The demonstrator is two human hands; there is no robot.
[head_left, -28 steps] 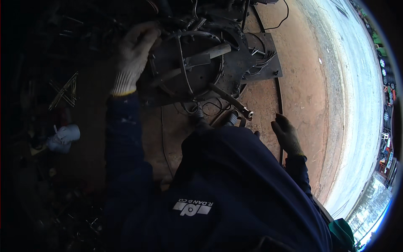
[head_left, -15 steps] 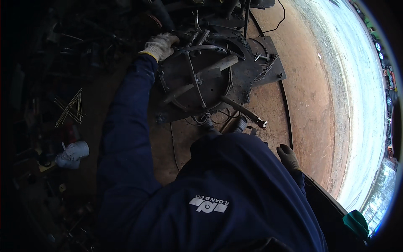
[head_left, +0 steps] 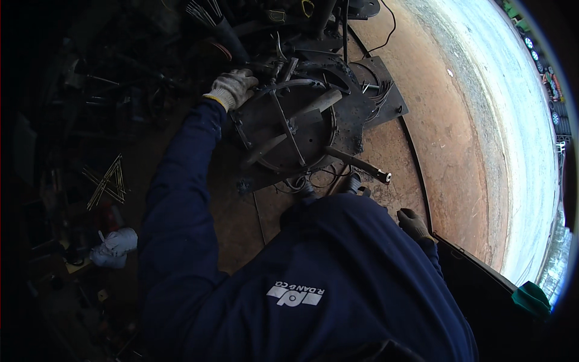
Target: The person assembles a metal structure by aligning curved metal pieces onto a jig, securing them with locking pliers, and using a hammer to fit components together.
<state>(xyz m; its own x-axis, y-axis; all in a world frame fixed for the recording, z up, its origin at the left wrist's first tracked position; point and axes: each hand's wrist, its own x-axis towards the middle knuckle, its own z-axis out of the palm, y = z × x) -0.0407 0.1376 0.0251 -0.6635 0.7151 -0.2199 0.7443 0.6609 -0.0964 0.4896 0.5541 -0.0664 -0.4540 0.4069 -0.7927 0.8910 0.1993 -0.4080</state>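
Observation:
My left hand (head_left: 233,89), in a pale knit work glove with a yellow cuff edge, is at the far left side of a dark metal fixture. Its fingers are curled beside a small clamp-like fitting (head_left: 278,67); what they close on is hidden. A round metal ring frame (head_left: 333,123) with a thin crossbar (head_left: 283,117) lies on the fixture's steel plate (head_left: 307,140). A greyish bar (head_left: 325,101) slants beneath the crossbar. My right hand (head_left: 413,224), also gloved, hangs low at my right side, apart from the fixture. Its fingers are mostly turned from view.
A lever-like bar (head_left: 362,165) juts from the fixture's near right. Thin rods (head_left: 380,96) lie on a side plate, and more stand in a dark tube (head_left: 208,15). On the left floor are crossed rods (head_left: 107,184) and a white bundle (head_left: 114,247). A cable (head_left: 395,27) runs beyond.
The view has shifted, with the fixture lower in it. My left hand has come slightly nearer me along the fixture's left side. My right hand still hangs at my side.

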